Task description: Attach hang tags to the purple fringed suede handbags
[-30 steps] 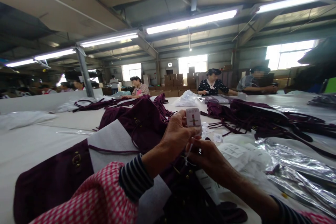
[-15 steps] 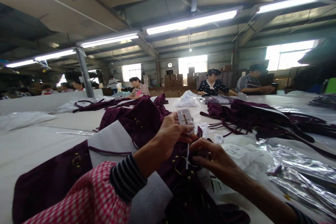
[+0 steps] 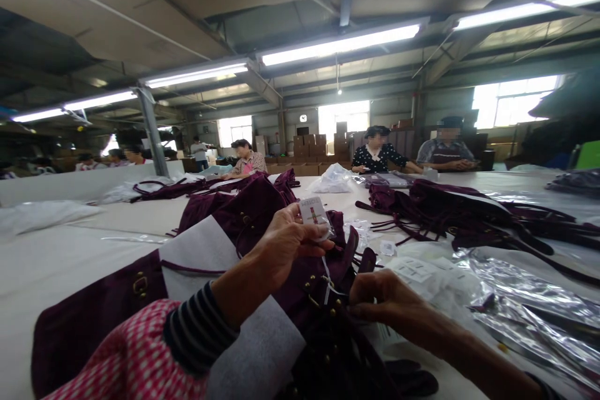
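My left hand (image 3: pixel 280 239) pinches a small white printed hang tag (image 3: pixel 313 214), held up above a dark purple bag (image 3: pixel 323 325) with brass-coloured fittings. From the tag a thin white string (image 3: pixel 327 270) runs down to a loop beside the bag's metal ring. My right hand (image 3: pixel 382 295) is closed just right of that loop, its fingertips pinched at the string's end. Its fingers partly hide the bag's straps. Under my left forearm lies another purple bag flap (image 3: pixel 98 319) with a buckle, next to white sheet material (image 3: pixel 199 250).
More purple bags (image 3: pixel 450 209) with long straps lie at the right. Nearer are clear plastic bags (image 3: pixel 529 281) and white packets (image 3: pixel 422 272). A heap of white plastic (image 3: pixel 332 178) sits farther back. Several people work across the white table (image 3: pixel 42 256).
My left hand has shifted slightly left with the tag. My right hand has moved right and down, so the gap between the hands is wider and the bag's straps show between them.
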### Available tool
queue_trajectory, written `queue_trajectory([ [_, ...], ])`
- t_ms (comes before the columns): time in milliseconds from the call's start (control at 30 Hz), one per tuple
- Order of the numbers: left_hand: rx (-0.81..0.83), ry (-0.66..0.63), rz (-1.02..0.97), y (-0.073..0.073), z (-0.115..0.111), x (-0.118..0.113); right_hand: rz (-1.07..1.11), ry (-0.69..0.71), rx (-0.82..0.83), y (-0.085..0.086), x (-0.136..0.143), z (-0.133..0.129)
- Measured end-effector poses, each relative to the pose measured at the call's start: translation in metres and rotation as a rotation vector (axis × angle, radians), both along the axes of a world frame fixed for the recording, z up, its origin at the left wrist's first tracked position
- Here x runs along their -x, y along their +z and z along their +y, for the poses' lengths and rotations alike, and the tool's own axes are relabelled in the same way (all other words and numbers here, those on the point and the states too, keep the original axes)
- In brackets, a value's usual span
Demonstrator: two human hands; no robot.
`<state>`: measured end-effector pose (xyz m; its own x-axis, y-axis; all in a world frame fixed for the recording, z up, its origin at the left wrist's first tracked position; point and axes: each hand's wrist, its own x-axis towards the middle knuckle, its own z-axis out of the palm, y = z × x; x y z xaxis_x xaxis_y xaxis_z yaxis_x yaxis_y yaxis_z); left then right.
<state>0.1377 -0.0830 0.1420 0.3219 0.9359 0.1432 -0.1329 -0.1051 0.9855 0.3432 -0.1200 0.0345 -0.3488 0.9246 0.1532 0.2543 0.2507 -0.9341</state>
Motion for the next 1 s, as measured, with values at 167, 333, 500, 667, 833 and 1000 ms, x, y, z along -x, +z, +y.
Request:
queue_trajectory([
  [167, 0.02, 0.098, 0.029, -0.009, 0.001, 0.015, -0.39, -0.285, -0.43, 0.014, -0.004, -0.003],
  [333, 0.033, 0.162, 0.036, -0.013, 0.001, 0.023, -0.755, -0.444, -1.096, 0.029, -0.001, 0.006],
  [500, 0.042, 0.211, 0.056, -0.018, 0.009, 0.027, -0.879, -0.431, -1.357, 0.035, 0.011, 0.031],
  [667, 0.066, 0.198, 0.055, -0.024, 0.013, 0.031, -0.802, -0.314, -1.41, 0.025, 0.025, 0.043],
  [833, 0.062, 0.074, 0.037, -0.023, -0.004, 0.024, -0.784, -0.187, -1.436, 0.014, 0.033, 0.044],
  [1000, 0.032, -0.026, -0.002, -0.015, -0.017, 0.016, -0.759, -0.323, -1.404, 0.021, 0.027, 0.059],
])
